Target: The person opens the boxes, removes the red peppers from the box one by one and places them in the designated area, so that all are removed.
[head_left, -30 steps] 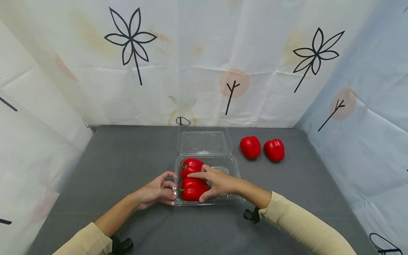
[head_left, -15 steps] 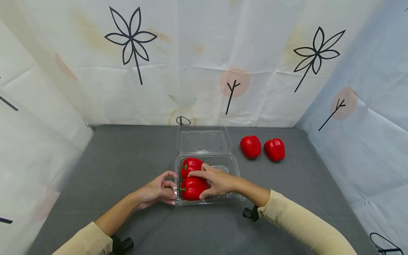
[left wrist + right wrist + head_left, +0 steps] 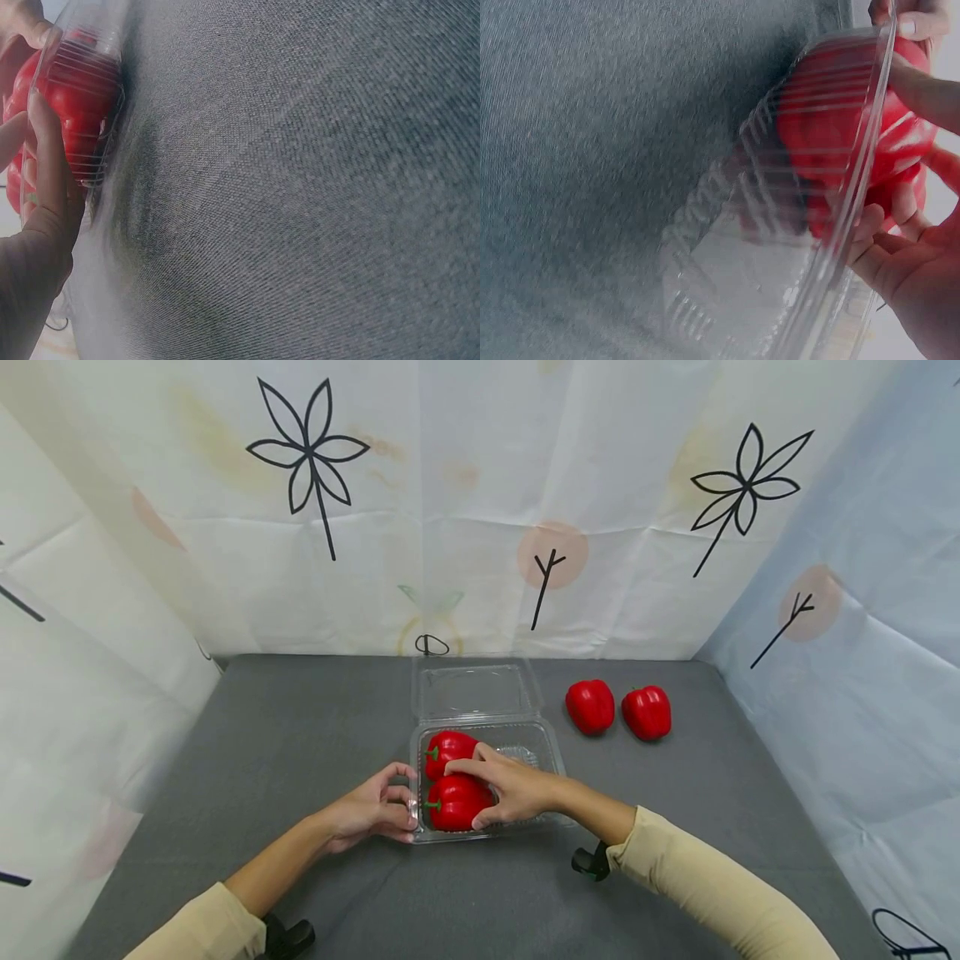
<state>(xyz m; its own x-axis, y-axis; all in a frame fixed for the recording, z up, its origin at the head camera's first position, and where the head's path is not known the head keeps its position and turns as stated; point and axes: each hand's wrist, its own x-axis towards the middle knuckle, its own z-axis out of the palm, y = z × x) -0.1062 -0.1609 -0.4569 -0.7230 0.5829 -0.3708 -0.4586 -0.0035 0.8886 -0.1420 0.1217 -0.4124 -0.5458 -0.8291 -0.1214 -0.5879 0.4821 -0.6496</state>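
Note:
A clear plastic clamshell container (image 3: 528,745) lies with its lid folded back, two red bell peppers along its left side. The near bell pepper (image 3: 454,806) has its green stem pointing left; my right hand (image 3: 517,789) grips it, thumb on the near side and fingers over the far side. Behind it sits the far bell pepper (image 3: 448,753), partly covered by those fingers. My left hand (image 3: 367,810) holds the container's left rim between thumb and fingers. In the right wrist view, the held bell pepper (image 3: 832,112) shows through the ribbed plastic wall.
Two more red bell peppers, a left one (image 3: 590,707) and a right one (image 3: 647,712), lie on the grey cloth (image 3: 315,718) right of the lid (image 3: 476,689). Printed white curtains (image 3: 450,485) stand behind and at both sides.
The near bell pepper has shifted slightly to the right under my right hand. The container's lid has swung a little to the left. My left hand has hardly moved.

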